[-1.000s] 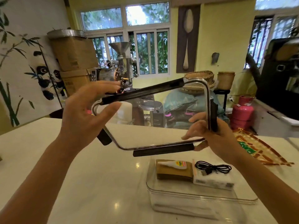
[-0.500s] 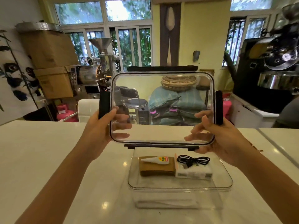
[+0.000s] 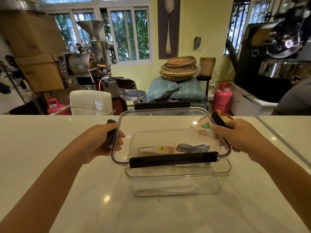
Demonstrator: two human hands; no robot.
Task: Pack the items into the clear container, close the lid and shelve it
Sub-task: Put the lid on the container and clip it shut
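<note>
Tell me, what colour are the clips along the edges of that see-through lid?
Black. The near clip on the lid shows it best in the head view.

white counter (image 3: 50, 148) | stacked woven baskets (image 3: 179, 68) | pink gas cylinder (image 3: 222, 96) | cardboard boxes (image 3: 38, 52)

Both bare forearms reach forward from lower corners, converging toward centre. Left hand (image 3: 99, 142) curled around left short edge of lid (image 3: 168, 121), thumb on top, fingers underneath. Right hand (image 3: 235, 135) grips right edge, palm down, fingers wrapped over rim. Wrists roughly level, well apart.
</note>
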